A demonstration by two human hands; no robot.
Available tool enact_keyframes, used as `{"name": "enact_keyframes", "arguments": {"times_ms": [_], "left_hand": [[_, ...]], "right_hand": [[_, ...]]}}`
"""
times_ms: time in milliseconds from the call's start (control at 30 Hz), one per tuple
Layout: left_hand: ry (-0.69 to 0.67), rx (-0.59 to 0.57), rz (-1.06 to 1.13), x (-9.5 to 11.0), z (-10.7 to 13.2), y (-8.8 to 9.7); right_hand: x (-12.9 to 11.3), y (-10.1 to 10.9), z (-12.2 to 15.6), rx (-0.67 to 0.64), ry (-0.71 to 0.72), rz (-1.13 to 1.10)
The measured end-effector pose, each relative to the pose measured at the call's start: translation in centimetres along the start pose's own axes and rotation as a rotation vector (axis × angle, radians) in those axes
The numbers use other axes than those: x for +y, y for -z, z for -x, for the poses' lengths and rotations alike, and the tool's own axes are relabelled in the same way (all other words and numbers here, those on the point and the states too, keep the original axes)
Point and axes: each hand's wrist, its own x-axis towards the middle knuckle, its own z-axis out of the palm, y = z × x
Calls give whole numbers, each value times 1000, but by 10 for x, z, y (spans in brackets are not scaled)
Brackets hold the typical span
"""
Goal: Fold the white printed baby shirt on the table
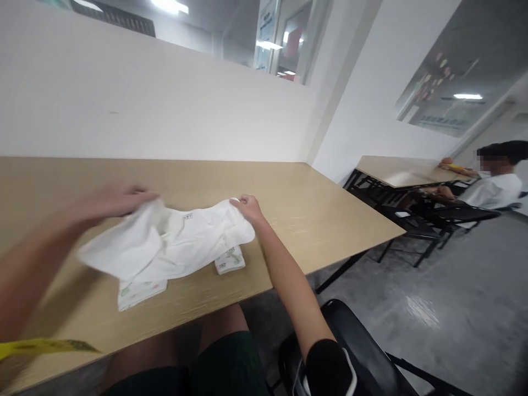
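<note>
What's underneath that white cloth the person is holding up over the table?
Under the white cloth garment, two small white printed folded pieces peek out on the light wooden table. Their upper parts are covered by it. Left hand and right hand grip its top edge.

A long light-wood table point(313, 220) stands against the white wall. On it lies a white garment point(177, 245), and just beside the garment's near edge 2 small folded printed cloths point(142, 291) touch the tabletop, 1 at each end.
</note>
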Motion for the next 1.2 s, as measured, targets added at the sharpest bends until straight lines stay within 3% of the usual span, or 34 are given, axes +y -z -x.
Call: {"name": "enact_keyframes", "arguments": {"times_ms": [67, 100, 133, 200, 300, 400, 467, 567, 633, 700, 800, 833, 900, 1000, 1067, 1133, 1200], "left_hand": [[-118, -116, 3, 46, 21, -3], [-148, -58, 16, 61, 30, -7], [-154, 114, 47, 68, 37, -13], [-192, 283, 63, 61, 47, -26], [-290, 293, 125, 16, 50, -46], [-307, 123, 163, -31, 43, -56], [-308, -70, 145, -51, 38, -57], [-338, -384, 145, -68, 35, -53], [-356, -513, 155, -72, 37, -50], [-356, -552, 152, -73, 39, -48], [-405, -539, 139, -72, 40, -49], [-437, -520, 140, -72, 40, -50], [-478, -458, 162, -72, 39, -51], [-381, -292, 219, -74, 35, -55], [-290, -136, 228, -76, 31, -58], [-224, 54, 187, -81, 24, -59], [-190, 225, 143, -89, 17, -58]], "right_hand": [[-4, 2, 2, -78, -129, -75], [-7, 4, 3, -143, -165, -107], [-11, 7, 3, -203, -186, -128], [-19, 11, 4, -395, -291, -170], [-34, 9, 6, -516, -383, -326], [-50, -9, 12, -423, -313, -533], [-62, -26, 22, -466, -212, -598], [-80, -44, 40, -866, -95, -407], [-89, -43, 46, -1018, -57, -268], [-91, -31, 45, -921, 3, -209], [-80, -4, 33, -556, 50, 97], [-74, 3, 28, -525, 35, 230], [-60, 10, 22, -605, 5, 463], [-44, 6, 17, -740, -38, 617], [-37, 1, 15, -736, -18, 581], [-32, -1, 12, -582, 50, 531], [-29, 1, 7, -311, 127, 511]]}}
